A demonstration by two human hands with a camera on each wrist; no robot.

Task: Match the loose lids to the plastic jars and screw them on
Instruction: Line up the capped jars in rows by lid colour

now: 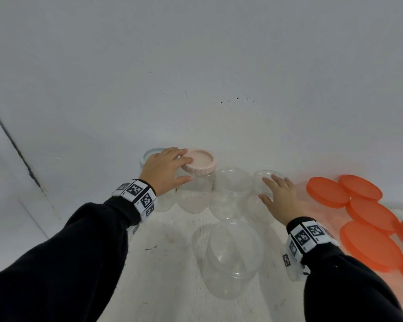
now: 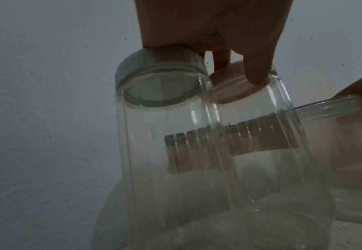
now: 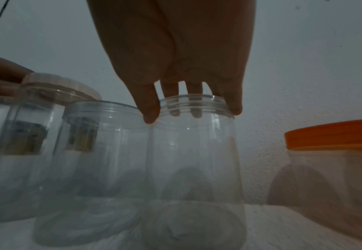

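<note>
Both hands reach to a row of clear plastic jars standing upright, long axes vertical, along the white wall at 12 o'clock on the white table. Left hand lies over the pink lid, thumb and fingers curled round its ribbed edge; that lid sits flat on its jar, just beside a jar with a pale blue lid. Right hand covers the mouth of an open jar, fingertips hooked over the threaded rim, gripping it. Between the two hands stands another open jar, mouth up. A wider open jar stands nearer, at 6 o'clock. Orange lids top more jars at 3 o'clock.
</note>
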